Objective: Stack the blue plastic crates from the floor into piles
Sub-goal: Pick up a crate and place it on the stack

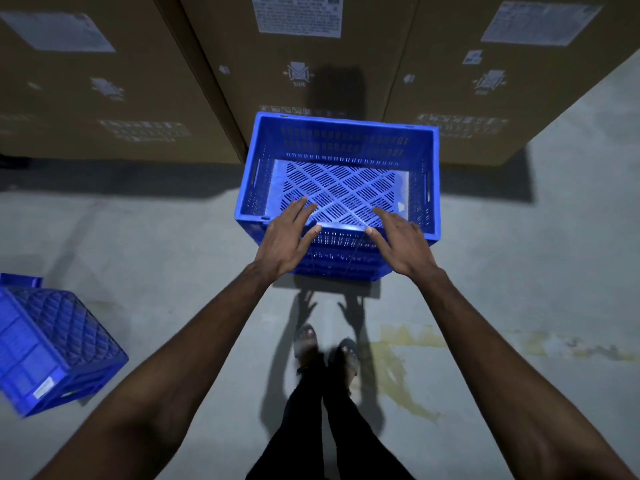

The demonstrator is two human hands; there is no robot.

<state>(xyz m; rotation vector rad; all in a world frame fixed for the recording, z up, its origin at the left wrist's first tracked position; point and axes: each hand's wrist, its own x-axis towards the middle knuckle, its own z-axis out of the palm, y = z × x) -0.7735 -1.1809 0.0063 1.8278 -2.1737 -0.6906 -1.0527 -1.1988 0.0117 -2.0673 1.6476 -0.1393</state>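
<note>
Seen from above, looking down my two bare arms. A blue crate (343,124) sits open side up at twelve o'clock, topping a pile (341,258) of slatted crates that stands against tall cardboard boxes (311,64). My left hand (285,237) and right hand (403,239) are side by side and apart over the crate's near rim. The fingers are straight and spread, reaching into the opening, and the thumbs are at the rim's outer edge. Neither hand grips anything, and I cannot tell whether the palms press the rim or hover just above it. As I judge it, the step is seating this crate squarely. To do that well I should press down evenly with both palms, feel that the near corners line up with the crate beneath, and nudge it straight toward twelve o'clock rather than twisting it. Another crate (59,341) lies tipped over on the grey floor (173,254) at eight o'clock, well apart from the pile. It will likely need righting before it can stack.
</note>
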